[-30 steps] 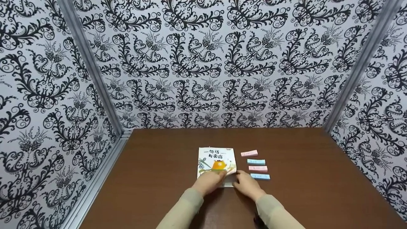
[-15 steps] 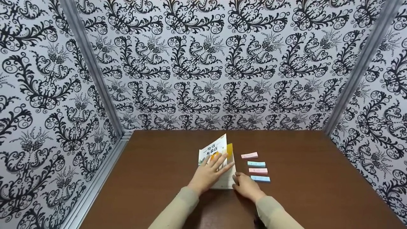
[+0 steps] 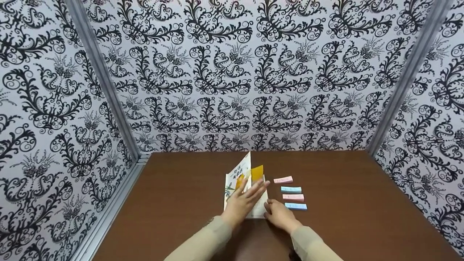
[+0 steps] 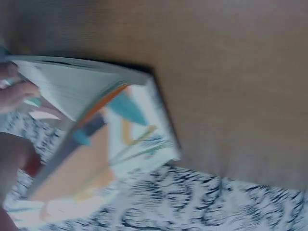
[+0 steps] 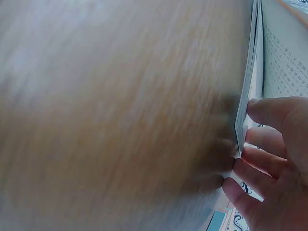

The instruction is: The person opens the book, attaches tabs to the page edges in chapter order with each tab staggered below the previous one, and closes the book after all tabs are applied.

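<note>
A paperback book (image 3: 233,179) with a white illustrated cover lies on the brown table, its front cover raised and tilted to the left. Behind the cover stands a yellow-orange leaf (image 3: 257,173), and printed pages (image 5: 284,67) show in the right wrist view. My left hand (image 3: 241,204) has its fingers extended and spread, the palm side against the raised cover. At the book's lower right corner, my right hand (image 3: 281,214) pinches the page edges, thumb on top and fingertips at the edge below. The left wrist view is blurred.
Several small pink and blue paper strips lie in a column right of the book, among them a pink strip (image 3: 283,180) and a blue strip (image 3: 295,206). A dark object (image 3: 294,255) shows beside the right sleeve. Patterned walls (image 3: 232,90) enclose the table (image 3: 174,195).
The book's cover has risen from nearly flat and swung leftward, exposing the yellow-orange leaf. My left hand's fingers have spread and moved right across it. The right hand stays at the corner.
</note>
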Motion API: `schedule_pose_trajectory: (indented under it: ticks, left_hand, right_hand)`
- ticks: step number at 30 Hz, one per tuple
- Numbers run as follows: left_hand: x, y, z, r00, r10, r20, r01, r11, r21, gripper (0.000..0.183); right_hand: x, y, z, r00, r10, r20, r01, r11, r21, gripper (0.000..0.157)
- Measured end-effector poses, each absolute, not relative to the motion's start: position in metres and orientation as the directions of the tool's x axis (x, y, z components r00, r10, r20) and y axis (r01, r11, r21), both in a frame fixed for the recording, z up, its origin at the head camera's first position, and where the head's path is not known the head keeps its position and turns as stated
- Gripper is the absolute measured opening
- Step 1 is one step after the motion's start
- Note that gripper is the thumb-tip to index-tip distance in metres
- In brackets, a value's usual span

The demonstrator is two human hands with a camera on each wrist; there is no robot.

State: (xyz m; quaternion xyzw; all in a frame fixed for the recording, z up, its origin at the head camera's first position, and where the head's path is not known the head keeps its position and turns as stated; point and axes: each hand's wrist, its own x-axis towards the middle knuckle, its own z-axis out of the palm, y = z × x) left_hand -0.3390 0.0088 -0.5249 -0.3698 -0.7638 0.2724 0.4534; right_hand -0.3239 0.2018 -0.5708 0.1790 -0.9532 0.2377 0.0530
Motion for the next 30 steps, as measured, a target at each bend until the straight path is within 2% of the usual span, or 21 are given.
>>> schedule_pose_trajectory:
  ticks: [3, 8, 14, 17, 22, 26, 30]
  left_hand:
    - [-0.335, 0.012, -0.522, -0.366, 0.804, 0.468, 0.276, 0.574, -0.771, 0.073]
    - [-0.335, 0.009, -0.519, -0.448, 0.765, 0.463, 0.211, 0.594, -0.776, 0.081]
    - [-0.343, -0.002, -0.519, -0.516, 0.698, 0.496, 0.203, 0.663, -0.721, 0.065]
    - [-0.345, -0.010, -0.516, -0.606, 0.639, 0.473, 0.190, 0.694, -0.694, 0.061]
    - [-0.347, -0.022, -0.509, -0.726, 0.541, 0.424, 0.181, 0.746, -0.641, 0.064]
    - [-0.350, -0.033, -0.508, -0.769, 0.465, 0.439, 0.181, 0.817, -0.548, 0.062]
    - [-0.349, -0.046, -0.511, -0.814, 0.389, 0.431, 0.148, 0.857, -0.494, 0.069]
  right_hand:
    - [-0.324, 0.201, -0.571, -0.936, -0.305, 0.175, -0.351, 0.819, -0.453, 0.033]
    - [-0.323, 0.199, -0.571, -0.944, -0.286, 0.166, -0.331, 0.821, -0.465, 0.018]
    - [-0.323, 0.200, -0.573, -0.925, -0.314, 0.213, -0.376, 0.829, -0.413, 0.014]
    - [-0.324, 0.200, -0.573, -0.912, -0.333, 0.238, -0.403, 0.831, -0.382, 0.010]
    - [-0.325, 0.201, -0.575, -0.909, -0.339, 0.241, -0.408, 0.839, -0.359, 0.016]
    - [-0.326, 0.202, -0.577, -0.924, -0.316, 0.214, -0.377, 0.842, -0.386, 0.034]
    - [-0.325, 0.201, -0.578, -0.935, -0.301, 0.190, -0.354, 0.843, -0.405, 0.039]
